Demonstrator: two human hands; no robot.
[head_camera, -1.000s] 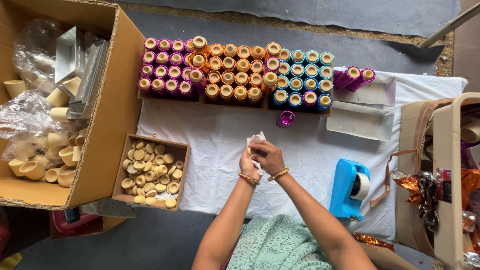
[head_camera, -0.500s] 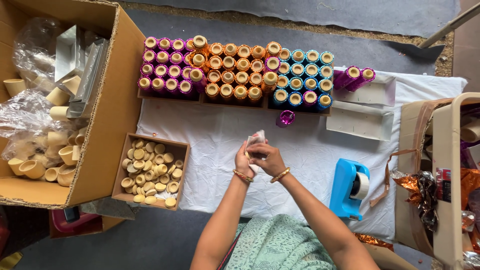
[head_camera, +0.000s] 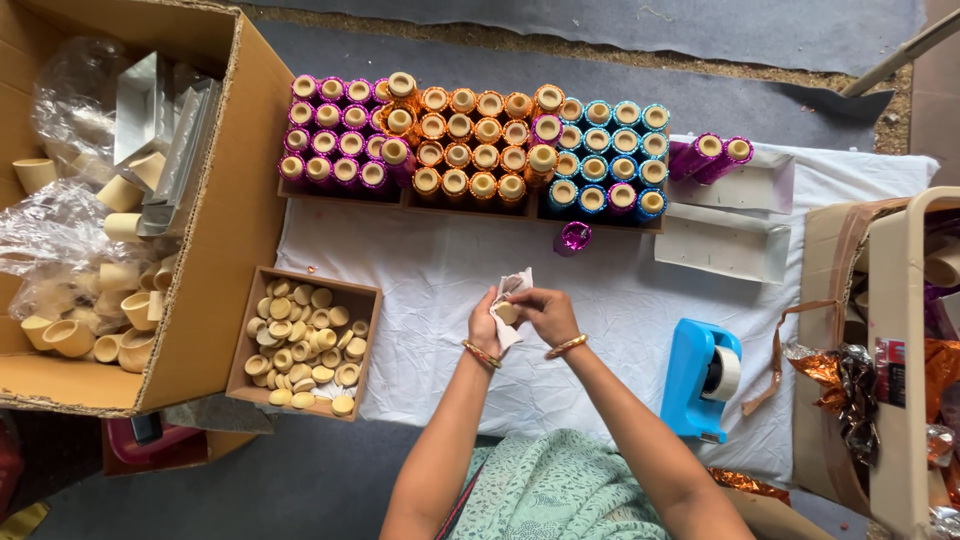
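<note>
The two hands meet over the white cloth (head_camera: 600, 300), and much of what they hold is hidden; the left hand (head_camera: 485, 322) is curled around a crumpled white paper (head_camera: 517, 285) whose upper corner sticks out above the fingers, and a small tan cup (head_camera: 507, 313) shows only as a sliver between the palms; the right hand (head_camera: 545, 310) is closed over the cup from the other side, fingertips pinching it, so the cup's shape cannot be made out; both hands sit on the near side of the cloth, just right of the small wooden box (head_camera: 365, 345) full of tan caps (head_camera: 300, 345); at the far edge of the cloth stands a long tray (head_camera: 470, 205) packed with upright tubes (head_camera: 470, 140) wrapped in purple, orange and blue foil, their lower halves hidden by each other; one loose purple tube (head_camera: 572, 238) lies on the cloth just in front of the tray; a blue tape dispenser (head_camera: 700, 378) rests on the cloth's right part, near the right forearm; white boards (head_camera: 720, 240) lie beyond it; left of the cloth a big cardboard box (head_camera: 230, 200), cut off by the frame, holds tan cups in clear plastic bags (head_camera: 60, 230); to the right a carton (head_camera: 830, 330) with crinkled foil is also cut off; the cloth lies on a grey floor (head_camera: 600, 20).
</note>
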